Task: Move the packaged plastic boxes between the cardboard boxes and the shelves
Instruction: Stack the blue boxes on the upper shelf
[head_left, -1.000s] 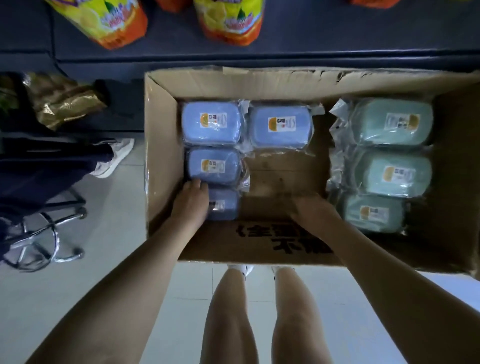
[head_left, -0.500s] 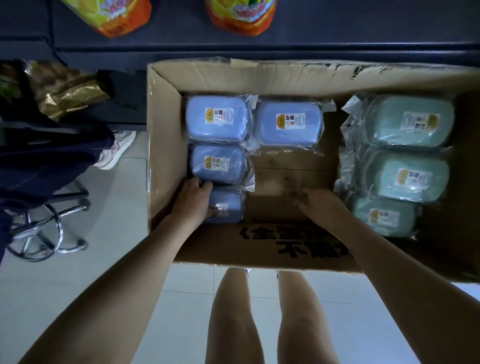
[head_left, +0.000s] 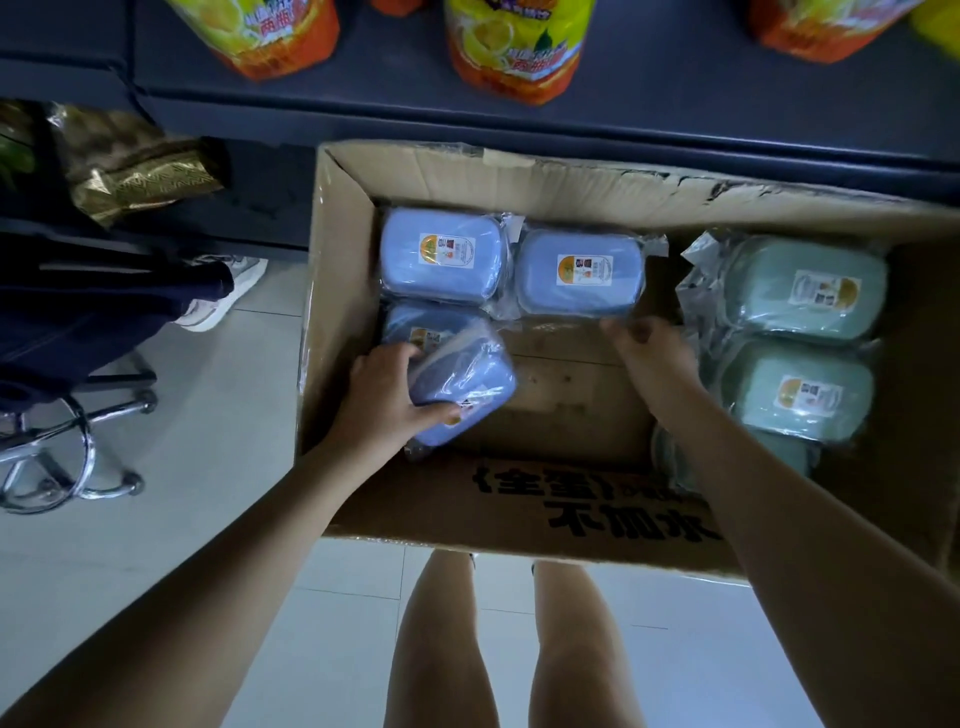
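An open cardboard box (head_left: 343, 260) stands on the floor before a dark shelf (head_left: 675, 119). My left hand (head_left: 387, 395) grips a wrapped blue plastic box (head_left: 462, 389), tilted and lifted off the box floor. Another blue box (head_left: 415, 325) lies partly hidden behind it, and two more blue boxes (head_left: 441, 254) (head_left: 579, 273) sit along the back wall. My right hand (head_left: 649, 353) has curled fingers at the near edge of the right blue box, at its plastic wrap. Green wrapped boxes (head_left: 810, 286) (head_left: 795, 395) are stacked at the right.
Orange and yellow drink packs (head_left: 514, 47) (head_left: 270, 31) stand on the shelf. A gold bag (head_left: 140, 171) lies at the left above dark cloth, with a chrome stool base (head_left: 67, 457) and a white shoe (head_left: 228, 291) on the tiled floor. My legs (head_left: 488, 639) stand below the box.
My left hand has lifted and tilted the nearest blue box out of its row. My right hand moved from the box floor forward to the right blue box's edge.
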